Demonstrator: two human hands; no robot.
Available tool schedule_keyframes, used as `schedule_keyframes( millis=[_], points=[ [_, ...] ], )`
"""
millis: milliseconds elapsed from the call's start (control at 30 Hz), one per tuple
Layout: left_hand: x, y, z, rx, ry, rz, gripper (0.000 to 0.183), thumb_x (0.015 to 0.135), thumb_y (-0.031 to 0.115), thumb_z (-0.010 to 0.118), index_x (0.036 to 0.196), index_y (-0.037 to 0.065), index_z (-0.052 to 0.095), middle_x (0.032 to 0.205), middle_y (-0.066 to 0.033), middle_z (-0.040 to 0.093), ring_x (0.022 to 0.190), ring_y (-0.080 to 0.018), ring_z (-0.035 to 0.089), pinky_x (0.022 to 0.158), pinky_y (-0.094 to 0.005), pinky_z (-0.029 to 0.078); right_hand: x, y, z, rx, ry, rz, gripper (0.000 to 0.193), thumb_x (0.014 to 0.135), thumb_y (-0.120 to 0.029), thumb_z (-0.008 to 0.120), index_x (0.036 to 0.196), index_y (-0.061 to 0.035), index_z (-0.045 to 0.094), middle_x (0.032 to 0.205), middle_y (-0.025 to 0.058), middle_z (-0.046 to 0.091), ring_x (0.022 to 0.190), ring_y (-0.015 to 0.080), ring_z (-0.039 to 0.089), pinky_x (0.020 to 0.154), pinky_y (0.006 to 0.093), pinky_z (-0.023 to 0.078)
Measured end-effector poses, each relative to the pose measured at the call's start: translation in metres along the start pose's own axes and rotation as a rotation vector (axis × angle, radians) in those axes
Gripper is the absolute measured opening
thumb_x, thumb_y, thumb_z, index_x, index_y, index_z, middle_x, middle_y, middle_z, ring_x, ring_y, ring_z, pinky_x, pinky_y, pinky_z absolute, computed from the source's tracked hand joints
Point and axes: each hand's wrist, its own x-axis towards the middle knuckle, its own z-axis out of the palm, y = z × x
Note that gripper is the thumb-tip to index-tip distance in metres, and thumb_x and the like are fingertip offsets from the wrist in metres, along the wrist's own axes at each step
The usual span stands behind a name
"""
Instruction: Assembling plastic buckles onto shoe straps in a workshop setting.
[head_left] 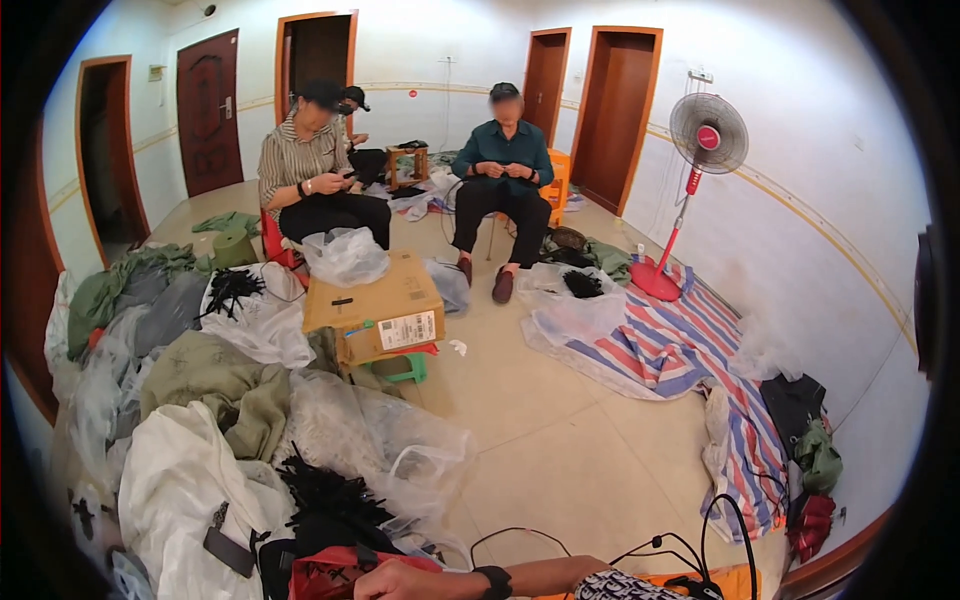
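At the bottom edge of the view, one hand (400, 580) lies across the frame with a black wristband (493, 580) on the wrist; which hand it is cannot be told for sure, though it looks like the left, reaching leftward. Its fingers curl loosely against a red bag (325, 575), but whether they pinch anything is hidden by the frame edge. The other hand is out of view.

Just above the red bag sits a heap of black strips (325, 495), spilling over a clear plastic bag (385, 440). Beside them to the left lies a white sack (180, 480), and farther up olive-green cloth (215, 375). Black cables (650, 550) loop over the floor just right of the forearm, near an orange cloth (735, 578).

Farther out stands a cardboard box (375, 310) on a small green stool (405, 370). Two people sit beyond it, a person in a striped shirt (300, 165) and a person in a dark green shirt (505, 150), both busy with their own hands. A red standing fan (705, 140) and a striped tarp (680, 345) are on the right.

My guess at the risk: the loose cables lie close to the arm, so a quick pull could snag them, and the heaped strips could slide off the slippery plastic.
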Motion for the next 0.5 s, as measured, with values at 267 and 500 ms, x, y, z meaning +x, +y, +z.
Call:
schedule_keyframes(
  millis=[267,500],
  points=[
    [-0.002,0.011,0.001,-0.012,-0.018,-0.002,0.004,0.084,0.001,0.048,0.087,-0.001,0.047,0.064,-0.0056,0.051,0.051,-0.0081,0.050,0.046,-0.0205,0.038,-0.001,-0.010,-0.002,0.027,-0.012,0.095,0.009,0.067,-0.008,0.062,0.068,0.0008,0.060,0.065,0.0080,0.060,0.058,0.0127,0.057,0.052,0.0237,0.042],
    [-0.008,-0.001,0.002,-0.103,0.009,-0.099,0.004,0.083,0.001,0.048,0.087,0.000,0.047,0.057,-0.0035,0.049,0.048,-0.0074,0.048,0.043,-0.0204,0.036,-0.010,0.016,0.010,0.094,-0.078,0.031,0.009,0.069,-0.010,0.061,0.069,-0.0010,0.057,0.063,0.0055,0.051,0.057,0.0148,0.052,0.052,0.0250,0.041]
  ],
)
